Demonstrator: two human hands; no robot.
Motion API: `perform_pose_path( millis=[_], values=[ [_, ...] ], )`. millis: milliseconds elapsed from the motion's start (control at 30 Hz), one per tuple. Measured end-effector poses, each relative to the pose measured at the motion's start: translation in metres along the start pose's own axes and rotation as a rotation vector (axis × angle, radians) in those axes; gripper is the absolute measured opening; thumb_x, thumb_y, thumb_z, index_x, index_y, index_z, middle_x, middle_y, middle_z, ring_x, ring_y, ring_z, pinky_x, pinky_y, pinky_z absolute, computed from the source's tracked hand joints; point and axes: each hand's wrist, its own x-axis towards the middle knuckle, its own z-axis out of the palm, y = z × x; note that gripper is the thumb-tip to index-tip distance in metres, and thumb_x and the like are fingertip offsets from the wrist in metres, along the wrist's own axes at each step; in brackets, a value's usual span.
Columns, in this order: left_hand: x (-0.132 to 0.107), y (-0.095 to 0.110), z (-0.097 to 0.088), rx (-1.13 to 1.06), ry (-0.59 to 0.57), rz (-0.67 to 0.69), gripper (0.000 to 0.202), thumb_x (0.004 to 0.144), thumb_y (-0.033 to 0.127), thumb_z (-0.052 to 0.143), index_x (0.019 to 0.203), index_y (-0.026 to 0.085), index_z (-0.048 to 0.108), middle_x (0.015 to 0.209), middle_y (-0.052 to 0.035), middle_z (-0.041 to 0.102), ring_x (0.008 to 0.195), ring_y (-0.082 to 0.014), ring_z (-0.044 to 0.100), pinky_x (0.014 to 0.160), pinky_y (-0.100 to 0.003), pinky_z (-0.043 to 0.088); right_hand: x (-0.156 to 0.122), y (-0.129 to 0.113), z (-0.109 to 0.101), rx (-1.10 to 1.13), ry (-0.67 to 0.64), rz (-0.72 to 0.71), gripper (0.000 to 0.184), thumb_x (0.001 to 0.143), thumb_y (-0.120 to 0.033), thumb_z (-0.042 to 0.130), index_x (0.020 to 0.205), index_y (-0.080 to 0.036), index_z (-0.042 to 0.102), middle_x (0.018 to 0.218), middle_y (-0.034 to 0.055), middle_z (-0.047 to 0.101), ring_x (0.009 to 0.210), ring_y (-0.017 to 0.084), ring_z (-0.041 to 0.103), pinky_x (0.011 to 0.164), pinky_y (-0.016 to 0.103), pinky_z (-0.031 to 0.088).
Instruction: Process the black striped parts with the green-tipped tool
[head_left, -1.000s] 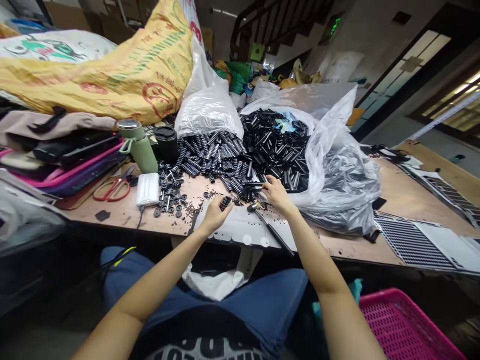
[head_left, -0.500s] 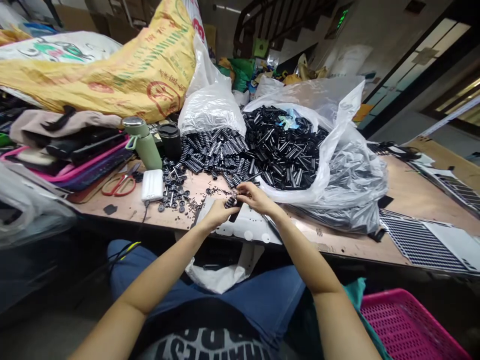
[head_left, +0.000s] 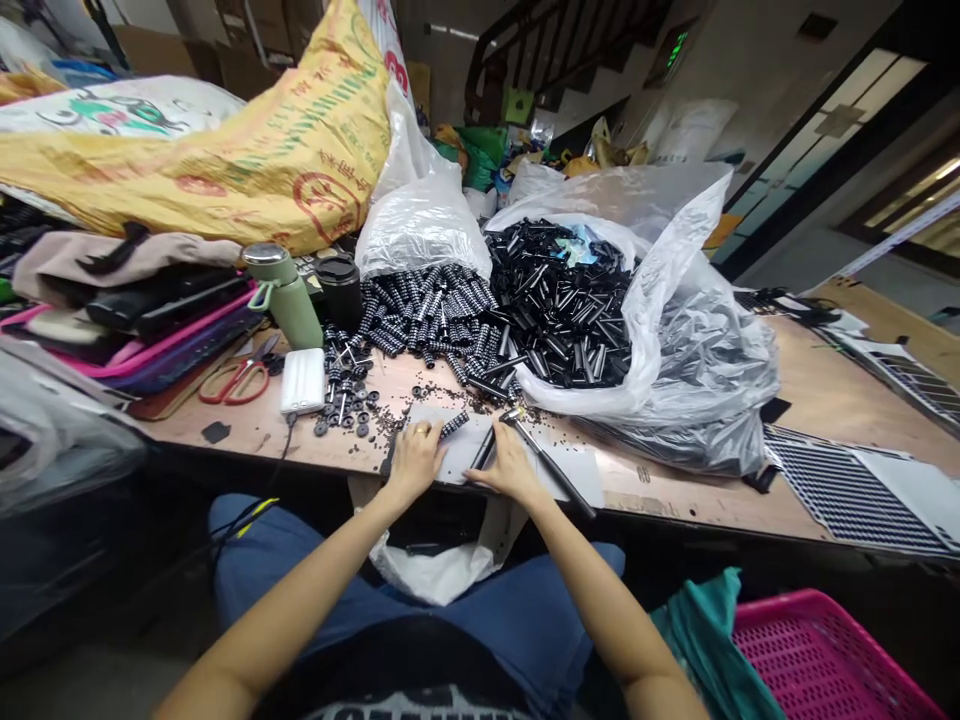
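Note:
My left hand (head_left: 415, 460) rests at the table's near edge, fingers closed on a short ribbed black piece (head_left: 451, 426). Close beside it, my right hand (head_left: 511, 466) pinches a plain black tube (head_left: 482, 451) that points up and away. Both hands lie on a white sheet (head_left: 581, 466). A small hammer (head_left: 551, 463) with a metal head lies just right of my right hand. Behind the hands is a heap of ribbed black pieces (head_left: 424, 305), and an open clear bag (head_left: 675, 300) holds many black tubes (head_left: 562, 300).
Left of the hands lie loose black washers (head_left: 349, 395), a white power bank (head_left: 302, 380), red scissors (head_left: 240, 378), a green bottle (head_left: 289, 295) and a black cup (head_left: 341, 285). A yellow sack (head_left: 225, 150) lies behind. A pink basket (head_left: 810, 660) stands at the lower right.
My right hand reached to the tube bag, came back with a tube to meet my left hand, and now both hands have dropped to the near edge, slightly apart.

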Motion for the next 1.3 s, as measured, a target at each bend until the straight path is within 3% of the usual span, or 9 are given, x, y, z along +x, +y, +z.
perform_pose_path(
  millis=[133,267,433,567,700,833,967,1067,1300],
  values=[
    [-0.018,-0.008,-0.014,-0.105,0.058,0.036,0.025,0.083,0.025,0.057,0.106,0.022,0.066,0.102,-0.0118,0.065,0.102,-0.0286,0.056,0.095,-0.044,0.040,-0.012,0.010,0.003,-0.022,-0.013,0.035,0.111,0.059,-0.063,0.074,0.146,-0.011,0.027,0.145,0.0234,0.036,0.137,0.037,0.032,0.112,0.054,0.029],
    [-0.005,0.005,-0.035,-0.375,0.162,0.019,0.022,0.079,0.032,0.065,0.100,0.024,0.068,0.095,-0.0076,0.064,0.089,-0.0228,0.059,0.086,-0.035,0.046,-0.011,0.009,0.001,-0.043,-0.047,0.045,0.114,0.056,-0.064,0.075,0.146,-0.012,0.027,0.146,0.0227,0.036,0.137,0.038,0.033,0.112,0.053,0.029],
    [0.030,0.024,-0.016,-0.623,0.055,-0.038,0.023,0.075,0.037,0.069,0.092,0.021,0.068,0.091,-0.0068,0.065,0.094,-0.0219,0.060,0.089,-0.033,0.045,-0.007,0.010,0.003,-0.044,-0.028,0.060,0.111,0.056,-0.059,0.078,0.145,-0.015,0.029,0.145,0.0219,0.038,0.136,0.038,0.034,0.110,0.055,0.030],
    [0.042,0.036,0.005,-1.033,-0.003,-0.286,0.040,0.079,0.051,0.061,0.102,0.018,0.060,0.071,0.0005,0.057,0.059,-0.0125,0.054,0.057,-0.024,0.046,-0.010,0.013,0.001,0.035,0.000,0.052,0.118,0.050,-0.057,0.081,0.146,-0.017,0.025,0.144,0.0216,0.037,0.136,0.039,0.035,0.109,0.057,0.032],
    [0.037,0.048,-0.010,-1.307,-0.082,-0.464,0.053,0.076,0.058,0.061,0.110,0.018,0.056,0.062,0.0056,0.050,0.038,-0.0051,0.038,0.035,-0.017,0.025,-0.012,0.001,-0.010,0.183,0.041,-0.029,0.124,0.047,-0.055,0.085,0.147,-0.021,0.019,0.146,0.0202,0.032,0.137,0.038,0.032,0.111,0.057,0.032],
    [0.031,0.056,-0.031,-1.315,-0.118,-0.517,0.058,0.075,0.054,0.061,0.119,0.016,0.056,0.053,0.0069,0.049,0.032,-0.0048,0.036,0.031,-0.016,0.021,-0.002,-0.035,-0.029,0.321,0.095,-0.281,0.119,0.052,-0.051,0.085,0.146,-0.023,0.018,0.146,0.0172,0.032,0.138,0.034,0.031,0.111,0.052,0.035],
    [0.028,0.062,-0.039,-1.331,-0.032,-0.559,0.046,0.071,0.045,0.066,0.103,0.012,0.064,0.060,0.0021,0.058,0.040,-0.0078,0.050,0.038,-0.019,0.038,0.014,-0.068,-0.044,0.340,0.093,-0.462,0.121,0.054,-0.046,0.086,0.148,-0.024,0.013,0.147,0.0157,0.032,0.139,0.032,0.031,0.115,0.049,0.030],
    [0.026,0.068,-0.042,-1.333,-0.050,-0.581,0.041,0.067,0.046,0.070,0.091,0.013,0.065,0.061,0.0004,0.060,0.044,-0.0122,0.056,0.042,-0.024,0.045,0.020,-0.079,-0.046,0.355,0.056,-0.498,0.119,0.056,-0.044,0.085,0.148,-0.024,0.012,0.148,0.0148,0.032,0.139,0.031,0.031,0.117,0.047,0.027],
    [0.024,0.076,-0.046,-1.256,-0.124,-0.674,0.038,0.070,0.047,0.071,0.084,0.013,0.061,0.052,0.0004,0.057,0.039,-0.0140,0.056,0.037,-0.022,0.044,0.018,-0.076,-0.043,0.370,-0.014,-0.463,0.117,0.058,-0.044,0.084,0.148,-0.021,0.012,0.149,0.0165,0.030,0.139,0.029,0.031,0.116,0.045,0.030]
  ],
)
